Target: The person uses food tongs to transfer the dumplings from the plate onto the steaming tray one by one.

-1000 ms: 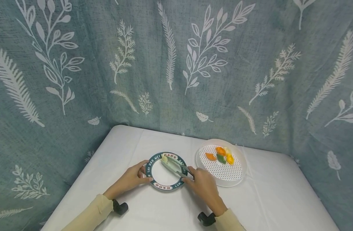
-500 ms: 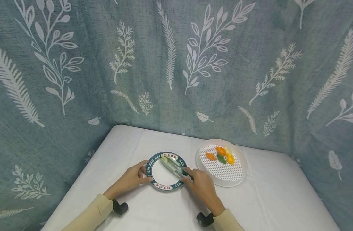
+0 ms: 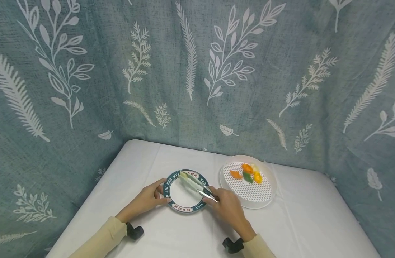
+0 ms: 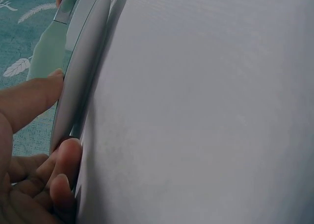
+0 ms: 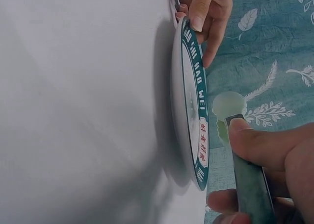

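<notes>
In the head view, my left hand (image 3: pixel 149 197) holds the left rim of a round white plate (image 3: pixel 182 199) with a dark green lettered border. Its thumb rests on the rim and other fingers reach beneath it, as the left wrist view shows. My right hand (image 3: pixel 227 206) grips a pair of tongs (image 3: pixel 207 195) with metal arms and pale green tips. Those tips reach over the plate's upper left part. A small pale yellow-green piece (image 3: pixel 183 176) shows at the tips; I cannot tell whether they pinch it. The tongs' handle (image 5: pixel 251 185) lies under the right thumb.
Right of the plate stands a round white tray (image 3: pixel 272 179) with a perforated base. Orange pieces (image 3: pixel 247 168), a green piece (image 3: pixel 248 177), a yellow piece (image 3: pixel 257 177) and a pale piece lie on it. A patterned teal curtain (image 3: pixel 197 89) hangs behind the white-covered table (image 3: pixel 300 215).
The tongs have turned slightly in my right hand, and that hand has shifted a little. The pale piece stays around the tips. My left hand and the plate have stayed put.
</notes>
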Demonstrator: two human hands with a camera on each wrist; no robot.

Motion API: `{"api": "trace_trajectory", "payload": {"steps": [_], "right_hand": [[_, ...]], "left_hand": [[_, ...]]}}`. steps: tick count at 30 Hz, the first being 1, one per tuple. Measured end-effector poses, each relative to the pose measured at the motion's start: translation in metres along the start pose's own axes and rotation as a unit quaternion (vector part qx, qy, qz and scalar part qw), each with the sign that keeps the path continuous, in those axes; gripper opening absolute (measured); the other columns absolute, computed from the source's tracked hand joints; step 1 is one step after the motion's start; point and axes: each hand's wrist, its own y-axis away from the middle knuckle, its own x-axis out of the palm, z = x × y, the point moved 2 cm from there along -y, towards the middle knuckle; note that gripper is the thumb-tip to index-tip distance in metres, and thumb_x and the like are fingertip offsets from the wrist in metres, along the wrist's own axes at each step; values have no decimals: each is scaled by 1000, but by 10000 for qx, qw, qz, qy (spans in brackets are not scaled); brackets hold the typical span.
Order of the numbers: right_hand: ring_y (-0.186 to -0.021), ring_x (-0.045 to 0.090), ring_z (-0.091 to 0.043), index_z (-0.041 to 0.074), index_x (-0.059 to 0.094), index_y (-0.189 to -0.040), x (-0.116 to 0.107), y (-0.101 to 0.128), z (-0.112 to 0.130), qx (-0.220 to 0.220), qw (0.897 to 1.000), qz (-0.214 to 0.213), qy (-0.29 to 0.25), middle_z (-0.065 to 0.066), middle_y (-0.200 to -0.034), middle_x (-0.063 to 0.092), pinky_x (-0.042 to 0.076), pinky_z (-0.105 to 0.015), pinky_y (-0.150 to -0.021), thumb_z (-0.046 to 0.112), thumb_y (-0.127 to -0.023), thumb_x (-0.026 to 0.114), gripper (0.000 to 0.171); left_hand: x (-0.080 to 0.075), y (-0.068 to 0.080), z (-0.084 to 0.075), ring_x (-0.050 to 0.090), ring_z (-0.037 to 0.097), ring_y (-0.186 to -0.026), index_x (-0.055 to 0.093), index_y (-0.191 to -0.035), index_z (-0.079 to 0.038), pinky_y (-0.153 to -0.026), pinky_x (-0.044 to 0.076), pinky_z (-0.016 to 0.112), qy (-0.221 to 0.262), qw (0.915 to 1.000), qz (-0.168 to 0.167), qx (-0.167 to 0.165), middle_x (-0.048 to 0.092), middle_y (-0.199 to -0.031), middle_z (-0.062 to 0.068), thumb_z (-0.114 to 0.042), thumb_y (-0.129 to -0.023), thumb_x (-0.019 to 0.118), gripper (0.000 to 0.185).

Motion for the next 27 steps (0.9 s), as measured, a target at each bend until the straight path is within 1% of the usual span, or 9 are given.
{"api": "trace_trajectory", "payload": {"steps": [4, 8, 14, 18, 23, 27], "right_hand": [[-60, 39, -8, 13, 75, -126, -7, 1, -2, 173, 9998, 34, -74, 11, -63, 47, 33, -26, -55, 41, -85, 83, 50], [-60, 41, -9, 15, 77, -122, -16, 3, -4, 230, 9996, -27, -147, 11, -64, 49, 35, -26, -54, 38, -85, 84, 45], [-58, 40, -9, 18, 75, -127, -29, 6, -10, 404, 9991, 17, -101, 10, -62, 46, 34, -26, -52, 39, -85, 84, 47], [-58, 42, -10, 15, 74, -129, -38, 9, -16, 530, 9986, -14, -50, 9, -63, 47, 35, -26, -53, 39, -85, 84, 52], [-58, 44, -10, 12, 71, -132, -48, 15, -23, 511, 9987, -77, -50, 9, -63, 49, 37, -26, -52, 39, -85, 84, 56], [-59, 45, -10, 11, 71, -132, -56, 18, -29, 522, 9985, -137, -8, 10, -63, 52, 37, -27, -52, 38, -85, 85, 56]], "left_hand": [[1, -1, 0, 53, 14, -78, 47, -153, -10, -68, 46, 31, 39, 10000, 9, -50, 61, -101, -4, -32, -83, 87, 83], [0, -2, 0, 54, 14, -78, 46, -154, -11, -68, 47, 32, -1, 10000, 17, -78, 61, -101, -4, -33, -83, 87, 84], [0, -3, 1, 53, 13, -78, 45, -154, -11, -69, 46, 33, -72, 9998, 22, -197, 61, -101, -4, -33, -82, 88, 86], [1, -4, 0, 53, 13, -78, 45, -154, -11, -69, 46, 33, -94, 9998, 30, -152, 61, -101, -4, -34, -82, 88, 87], [2, -4, 0, 53, 13, -78, 46, -153, -11, -68, 46, 32, -86, 9999, 31, -124, 61, -99, -5, -32, -83, 88, 85], [2, -3, -1, 53, 13, -77, 47, -153, -10, -66, 46, 31, -59, 9999, 23, -118, 61, -98, -5, -31, -82, 88, 84]]}}
